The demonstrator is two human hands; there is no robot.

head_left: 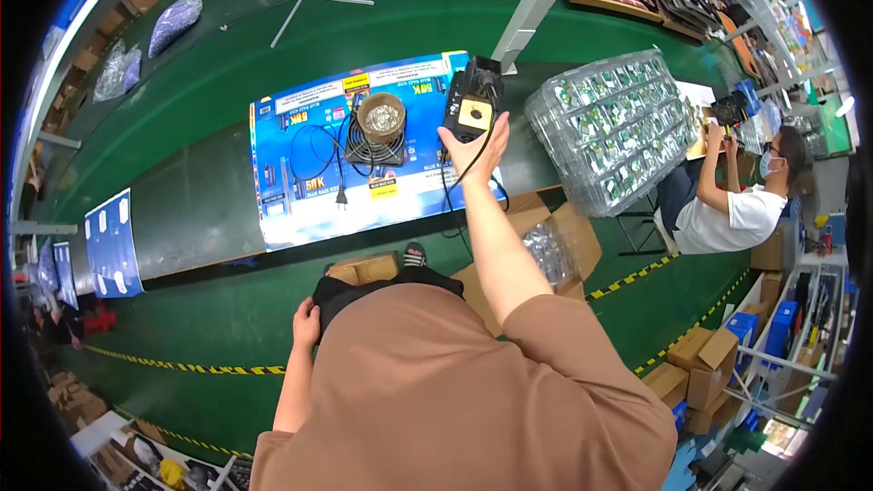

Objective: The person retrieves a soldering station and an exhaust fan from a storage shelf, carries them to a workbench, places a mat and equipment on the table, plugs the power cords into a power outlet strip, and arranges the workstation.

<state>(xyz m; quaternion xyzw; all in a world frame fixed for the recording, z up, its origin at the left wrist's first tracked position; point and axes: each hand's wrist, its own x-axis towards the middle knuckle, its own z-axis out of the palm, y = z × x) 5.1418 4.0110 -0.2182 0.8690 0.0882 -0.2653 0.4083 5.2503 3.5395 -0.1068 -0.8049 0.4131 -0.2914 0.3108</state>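
Note:
My right hand (482,150) grips the near end of a black soldering station (459,120) with a yellow front panel, thumb on one side and fingers on the other. A black cable runs down over this hand. To the left, a round tin (381,118) filled with small metallic bits stands on a black square fan-like unit (375,153). A cord with a plug (341,197) trails from that unit. Beside my hip, against the black shorts, my left hand (307,323) hangs with loosely extended fingers, holding nothing visible.
A blue printed sheet (282,209) covers part of the dark bench (200,232). Stacked clear trays of green circuit boards (609,127) stand at right, near a seated co-worker (727,209). An open carton (577,236) sits below the bench; a grey post (536,14) rises behind.

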